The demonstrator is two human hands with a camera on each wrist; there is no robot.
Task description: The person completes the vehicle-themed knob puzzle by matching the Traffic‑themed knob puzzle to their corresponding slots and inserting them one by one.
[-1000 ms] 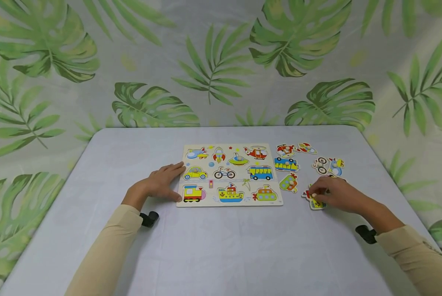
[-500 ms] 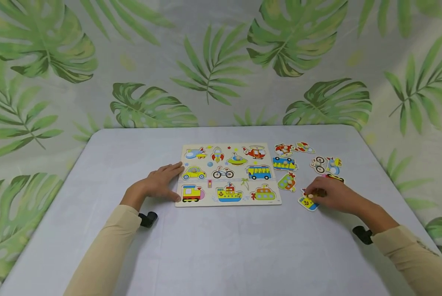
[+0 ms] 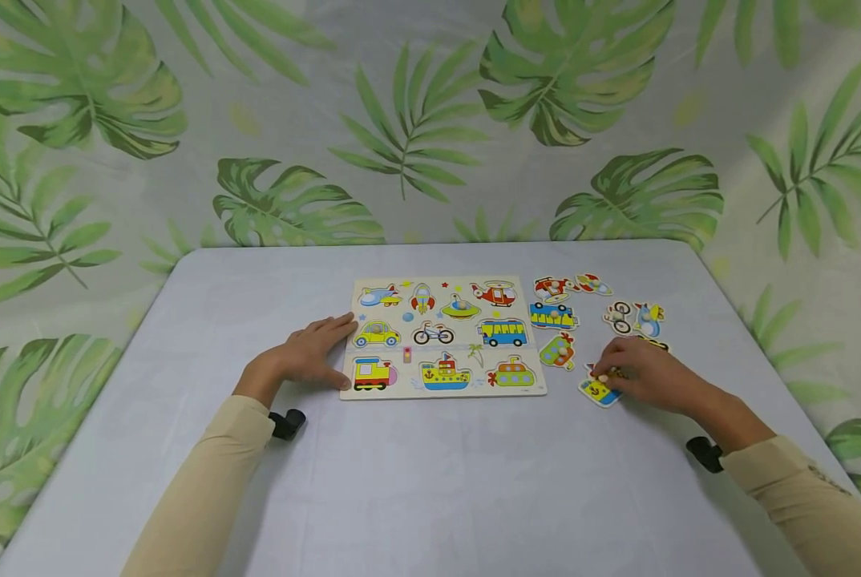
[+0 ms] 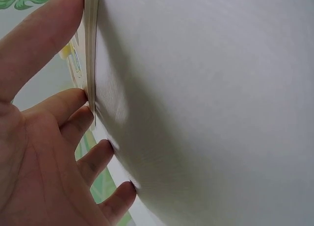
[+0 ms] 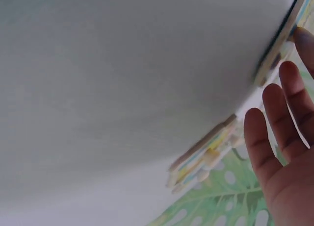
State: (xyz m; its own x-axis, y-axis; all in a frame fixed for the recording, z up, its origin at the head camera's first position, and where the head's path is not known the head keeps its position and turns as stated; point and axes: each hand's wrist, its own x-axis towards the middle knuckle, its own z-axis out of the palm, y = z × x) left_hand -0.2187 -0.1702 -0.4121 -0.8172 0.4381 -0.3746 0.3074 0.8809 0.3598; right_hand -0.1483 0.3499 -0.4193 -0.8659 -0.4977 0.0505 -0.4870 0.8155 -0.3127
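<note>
Boat piece (image 3: 596, 393) at the right hand's (image 3: 647, 375) fingertips

It shows at the hand's left, partly covered by the fingers, which pinch its knob (image 3: 603, 378). Just beyond, to the left, lies the submarine piece (image 3: 556, 353), close to the puzzle board's (image 3: 407, 393) right edge. The left hand (image 3: 301, 358), fingers spread, touches the board's left edge. Farther off lies the bus piece (image 3: 555, 316).

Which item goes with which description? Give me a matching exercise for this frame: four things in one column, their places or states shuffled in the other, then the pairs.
Column one:
1. Left hand
2. Right hand
3. Loose bus piece
4. Loose bicycle piece

Column two:
A. blue, lying upside down
B. touching the puzzle board
C. beside the loose plane piece
D. pinching the boat piece

Pairs: 1-B, 2-D, 3-A, 4-C
</note>
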